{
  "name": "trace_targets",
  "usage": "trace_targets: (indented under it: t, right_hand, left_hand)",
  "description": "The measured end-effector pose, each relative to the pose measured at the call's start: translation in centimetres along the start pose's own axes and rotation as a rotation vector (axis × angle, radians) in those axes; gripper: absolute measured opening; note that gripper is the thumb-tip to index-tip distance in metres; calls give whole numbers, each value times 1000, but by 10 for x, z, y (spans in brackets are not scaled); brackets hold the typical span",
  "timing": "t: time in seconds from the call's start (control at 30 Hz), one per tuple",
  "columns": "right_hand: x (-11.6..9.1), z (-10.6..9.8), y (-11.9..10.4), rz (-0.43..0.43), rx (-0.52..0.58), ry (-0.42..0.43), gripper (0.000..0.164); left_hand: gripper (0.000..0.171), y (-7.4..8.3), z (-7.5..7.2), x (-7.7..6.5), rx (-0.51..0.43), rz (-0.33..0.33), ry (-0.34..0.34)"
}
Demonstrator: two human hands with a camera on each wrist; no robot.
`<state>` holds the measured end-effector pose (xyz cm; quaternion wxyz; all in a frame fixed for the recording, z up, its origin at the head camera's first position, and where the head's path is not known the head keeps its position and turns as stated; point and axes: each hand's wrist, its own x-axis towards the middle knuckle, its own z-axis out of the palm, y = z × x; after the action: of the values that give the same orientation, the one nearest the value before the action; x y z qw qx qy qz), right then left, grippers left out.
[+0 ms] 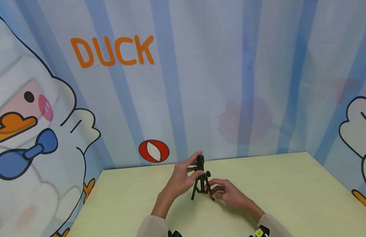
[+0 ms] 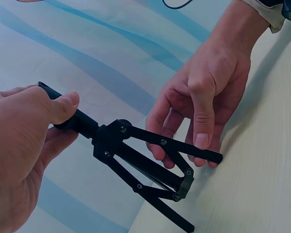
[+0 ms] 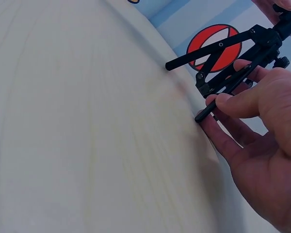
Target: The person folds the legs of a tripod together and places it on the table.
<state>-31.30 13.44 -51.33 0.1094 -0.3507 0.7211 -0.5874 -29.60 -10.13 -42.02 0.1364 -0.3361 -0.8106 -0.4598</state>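
A small black mini tripod (image 1: 202, 181) stands upright over the light tabletop with its legs spread. My left hand (image 1: 180, 177) grips its upper column, thumb on one side and fingers on the other. In the left wrist view the tripod's braced legs (image 2: 150, 177) splay away from the column. My right hand (image 1: 230, 194) pinches one leg near its foot between thumb and fingers. The right wrist view shows that leg (image 3: 228, 92) under the right thumb, while another leg (image 3: 203, 53) sticks out beside it. A round knob (image 1: 208, 173) juts from the tripod's side.
The pale wood-grain table (image 1: 135, 197) reaches back to a blue-and-white striped curtain (image 1: 197, 82) printed with cartoon ducks and a red ball picture (image 1: 153, 151). Curtain also closes off the left and right sides. A dark device (image 1: 261, 231) sits at the right wrist.
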Motion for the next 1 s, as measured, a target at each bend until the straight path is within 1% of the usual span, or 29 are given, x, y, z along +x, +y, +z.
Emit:
trace_targets:
  t: [0.33, 0.6, 0.77, 0.87, 1.0]
  right_hand:
    - [2, 1, 0, 22, -18, -17, 34]
    - [-1, -2, -7, 1, -82, -18, 30]
    - [0, -4, -7, 0, -100, -18, 31]
    - [1, -3, -5, -34, -124, -14, 31]
    - [3, -1, -1, -108, -188, 2, 30]
  left_hand:
    - [67, 1, -1, -1, -1, -12, -1]
    - [67, 2, 1, 2, 1, 24, -1]
    - [68, 1, 2, 4, -2, 26, -4]
    - [67, 0, 1, 3, 4, 19, -3]
    - [67, 0, 0, 2, 9, 11, 2]
